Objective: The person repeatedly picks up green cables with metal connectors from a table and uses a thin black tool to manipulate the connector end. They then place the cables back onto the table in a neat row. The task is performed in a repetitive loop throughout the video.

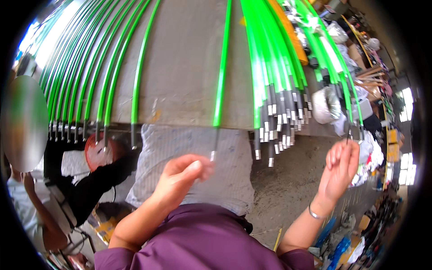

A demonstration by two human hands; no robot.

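Observation:
My left hand [182,175] is curled, its thumb against the fingers, and the fingertips are smeared by motion. They are beside the dark, white-labelled end of a single green rod [219,94] lying apart on the table; whether they touch it, or hold anything, I cannot tell. Farther right, my right hand [339,166] is closed in a pinch at the dark end of a thin green rod [347,96]. Between the hands, a thick bunch of green rods [265,63] lies with its dark, white-tagged ends past the table edge.
Spaced green rods [112,67] fan out along the table [184,67] at left. Patterned cloth [153,175] hangs at the front edge. A clear plastic-wrapped roll [326,105] sits at right. Another person [33,202] sits at left near a red round object [100,153]. Clutter lines the right.

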